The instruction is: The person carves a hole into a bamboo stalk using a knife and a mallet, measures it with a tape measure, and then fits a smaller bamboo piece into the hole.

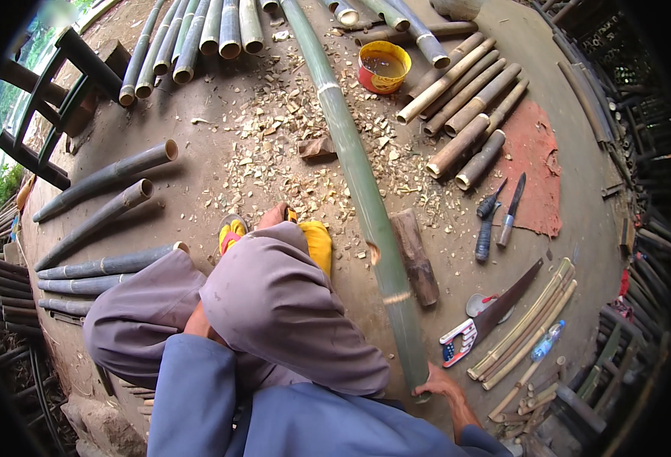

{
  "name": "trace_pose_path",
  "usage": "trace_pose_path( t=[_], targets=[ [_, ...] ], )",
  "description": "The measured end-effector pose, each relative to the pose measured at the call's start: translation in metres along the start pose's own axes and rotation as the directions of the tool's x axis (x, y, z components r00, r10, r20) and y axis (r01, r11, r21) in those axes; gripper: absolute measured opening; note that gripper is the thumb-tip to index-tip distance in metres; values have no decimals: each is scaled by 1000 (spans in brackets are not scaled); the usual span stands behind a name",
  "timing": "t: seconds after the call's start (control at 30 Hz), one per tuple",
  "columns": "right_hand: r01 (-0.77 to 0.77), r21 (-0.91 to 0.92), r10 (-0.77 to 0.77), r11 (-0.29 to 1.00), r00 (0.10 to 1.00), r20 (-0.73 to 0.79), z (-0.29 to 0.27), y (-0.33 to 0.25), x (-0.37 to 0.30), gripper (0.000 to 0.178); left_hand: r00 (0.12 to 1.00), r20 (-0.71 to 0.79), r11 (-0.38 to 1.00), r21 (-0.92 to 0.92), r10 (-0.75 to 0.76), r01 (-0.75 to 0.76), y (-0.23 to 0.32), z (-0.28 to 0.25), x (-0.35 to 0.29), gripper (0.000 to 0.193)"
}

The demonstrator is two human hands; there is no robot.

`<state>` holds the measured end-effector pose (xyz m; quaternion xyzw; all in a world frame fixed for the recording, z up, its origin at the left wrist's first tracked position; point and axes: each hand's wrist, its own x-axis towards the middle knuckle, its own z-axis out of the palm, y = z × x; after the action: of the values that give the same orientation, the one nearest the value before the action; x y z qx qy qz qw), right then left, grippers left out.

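A long green bamboo pole runs from the far edge down past my right knee, with a notch cut in its side. At its near end my right hand is closed on the pole, thumb and fingers around the rim. My left forearm passes under my raised knee. Beyond that knee a bit of my left hand shows, closed by a small yellow-and-black thing that I cannot make out. A short wood block lies beside the pole, and another block lies farther off.
Wood chips litter the ground. To the right lie a handsaw, knives, thin bamboo strips, a plastic bottle and a red cloth. A yellow-red bucket stands ahead; cut bamboo lengths lie left.
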<state>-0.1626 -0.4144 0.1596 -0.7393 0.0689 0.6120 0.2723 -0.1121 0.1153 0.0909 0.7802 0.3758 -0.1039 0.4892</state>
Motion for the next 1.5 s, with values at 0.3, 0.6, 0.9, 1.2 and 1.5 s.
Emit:
trace_pose_path(
  t=[0.3,0.6,0.9,1.2,1.5],
  targets=[
    [-246,-94,260,965,833,488,50,124,-5,82,999,-45,992,122,25,-19,-10,9,17,42],
    [-111,28,101,993,966,237,40,103,11,74,995,-96,974,225,40,-17,-19,14,36,43],
    [-113,-137,136,984,976,170,8,30,19,76,989,-131,942,335,66,-19,-27,24,52,43],
    [291,-67,-290,955,853,-434,39,-98,85,96,986,-152,901,434,66,6,-37,32,62,44],
    [426,73,-355,902,827,-435,23,-154,137,85,986,-136,914,404,94,-31,-50,47,81,45]
  ],
)
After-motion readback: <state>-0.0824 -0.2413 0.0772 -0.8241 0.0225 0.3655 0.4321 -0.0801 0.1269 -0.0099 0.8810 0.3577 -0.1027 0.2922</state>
